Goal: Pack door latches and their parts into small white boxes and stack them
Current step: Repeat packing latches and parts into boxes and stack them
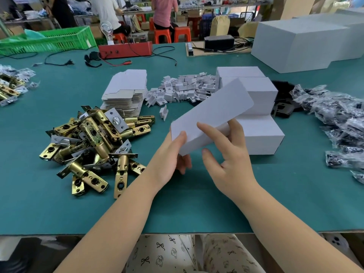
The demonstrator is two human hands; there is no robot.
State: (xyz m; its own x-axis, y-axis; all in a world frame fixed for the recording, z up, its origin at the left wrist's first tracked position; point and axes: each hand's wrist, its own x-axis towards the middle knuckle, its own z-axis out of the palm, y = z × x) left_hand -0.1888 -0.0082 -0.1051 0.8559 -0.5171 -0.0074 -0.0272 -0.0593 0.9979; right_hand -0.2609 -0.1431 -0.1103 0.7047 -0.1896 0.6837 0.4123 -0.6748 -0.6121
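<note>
A closed small white box (211, 113) hangs tilted above the green table, its far end up and to the right. My left hand (173, 154) grips its near left corner, thumb on top. My right hand (228, 152) holds the near end, fingers curled round its right side. Behind it stands a stepped stack of packed white boxes (260, 99). A heap of brass door latches (94, 144) lies to the left. Flat unfolded box blanks (126, 89) sit stacked beyond the latches, beside a pile of small white inserts (183, 89).
Bagged black parts (338, 119) spread along the right, with black plates (283, 107) next to the stack. Large grey cartons (307, 40) stand far right. A red tester box (126, 49), cables and a green crate (49, 39) are at the back. People sit beyond the table.
</note>
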